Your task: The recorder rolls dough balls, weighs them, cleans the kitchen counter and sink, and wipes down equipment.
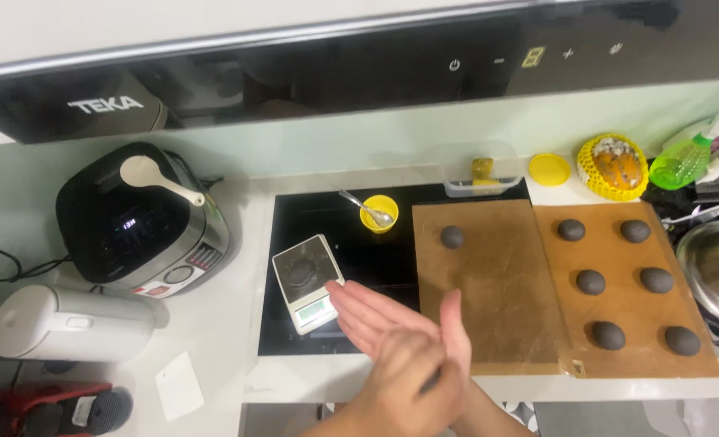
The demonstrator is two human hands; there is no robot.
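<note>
1. Between the two palms, at the near edge of the counter, a dark lump of dough [430,380] shows only as a thin sliver; the left hand [380,317] lies flat and open underneath with fingers stretched toward the scale, and the right hand [424,368] is pressed down across it, thumb raised.
2. Just beside the left fingertips sits a small white kitchen scale [308,282] with a dark dough smear on its silvery plate, resting on the black glass cooktop [351,251].
3. Behind the scale stands a small yellow round cup [380,214] with a metal spoon [363,207] leaning in it.
4. Right of the hands lies a brown sheet of baking paper [493,283] carrying one dark dough ball [452,236] near its far edge.
5. Farther right, a second brown paper sheet [626,299] holds six dark dough balls [591,282] in two columns.
6. Well to the left stands a black and silver rice cooker [141,222] with a white plastic paddle [159,180] on its lid.
</note>
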